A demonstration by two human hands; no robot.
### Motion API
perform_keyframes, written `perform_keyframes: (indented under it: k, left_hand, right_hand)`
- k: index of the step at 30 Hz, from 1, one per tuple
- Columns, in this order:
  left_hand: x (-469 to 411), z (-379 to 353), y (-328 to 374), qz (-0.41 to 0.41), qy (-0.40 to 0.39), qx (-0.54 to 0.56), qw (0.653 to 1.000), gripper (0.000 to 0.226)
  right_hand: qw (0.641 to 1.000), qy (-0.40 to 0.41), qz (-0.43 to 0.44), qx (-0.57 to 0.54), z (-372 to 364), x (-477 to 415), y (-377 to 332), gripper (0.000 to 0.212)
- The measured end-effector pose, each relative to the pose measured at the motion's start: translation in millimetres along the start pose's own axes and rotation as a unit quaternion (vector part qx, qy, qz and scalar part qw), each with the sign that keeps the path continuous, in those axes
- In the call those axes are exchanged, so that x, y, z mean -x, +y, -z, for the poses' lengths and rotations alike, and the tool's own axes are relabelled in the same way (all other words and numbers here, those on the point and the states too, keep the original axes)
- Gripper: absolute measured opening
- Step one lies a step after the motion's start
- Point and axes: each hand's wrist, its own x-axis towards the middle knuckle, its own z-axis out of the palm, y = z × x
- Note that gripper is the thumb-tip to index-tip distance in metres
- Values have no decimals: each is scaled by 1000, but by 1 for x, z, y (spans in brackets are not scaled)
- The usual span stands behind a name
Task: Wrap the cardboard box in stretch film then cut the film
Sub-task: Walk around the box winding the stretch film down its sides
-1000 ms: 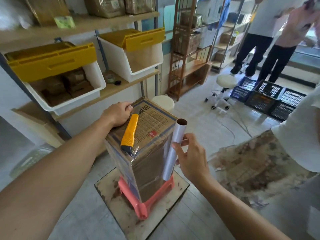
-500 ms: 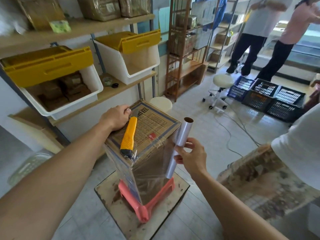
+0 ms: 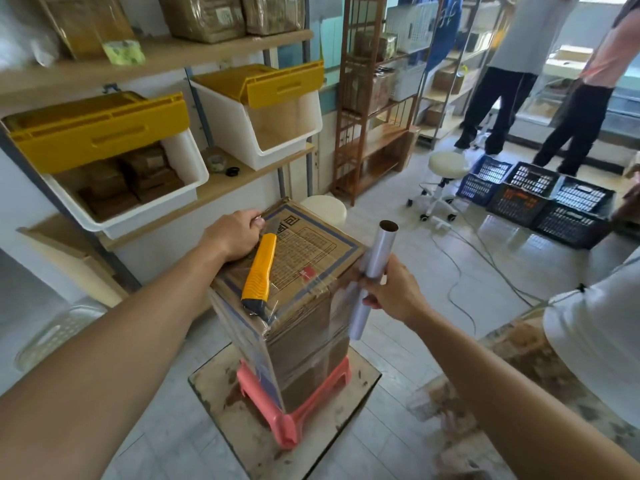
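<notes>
A tall cardboard box (image 3: pixel 304 327) stands on a pink plastic stool (image 3: pixel 287 424), with clear stretch film wound around its sides. A yellow utility knife (image 3: pixel 259 275) lies on the box top. My left hand (image 3: pixel 235 233) presses on the far left corner of the top, fingers curled. My right hand (image 3: pixel 391 289) grips a slim stretch film roll (image 3: pixel 374 271), held nearly upright against the box's right edge. Film runs from the roll onto the box.
The stool rests on a stained square board (image 3: pixel 346 441) on the floor. Shelves with yellow-lidded white bins (image 3: pixel 263 116) stand behind. A white round stool (image 3: pixel 446 168), dark crates (image 3: pixel 540 199) and two standing people (image 3: pixel 519 81) are at the right. Cables cross the floor.
My right hand has carried the film roll further around the box's right corner, pulling film tighter against the side. My left hand and the knife stay in place.
</notes>
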Motion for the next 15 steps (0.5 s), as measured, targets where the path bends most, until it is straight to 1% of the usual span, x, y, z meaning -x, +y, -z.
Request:
perform_keyframes:
  k: [2, 5, 9, 13, 15]
  left_hand:
    - [0, 0, -1, 5, -1, 0, 1000, 44]
    - [-2, -2, -1, 9, -1, -3, 1000, 42]
    - [-3, -2, -1, 19, -7, 3, 1000, 40]
    - [-3, -2, 3, 40, -8, 19, 999, 39]
    - [-2, -2, 6, 50, -7, 27, 998, 37]
  right_hand:
    - [997, -59, 23, 47, 14, -11, 0, 37]
    - [986, -141, 43, 82, 34, -28, -4, 31]
    - [975, -200, 58, 81, 43, -60, -7, 42]
    - [958, -249, 89, 109, 40, -89, -7, 38]
    - [954, -262, 108, 103, 39, -96, -10, 45]
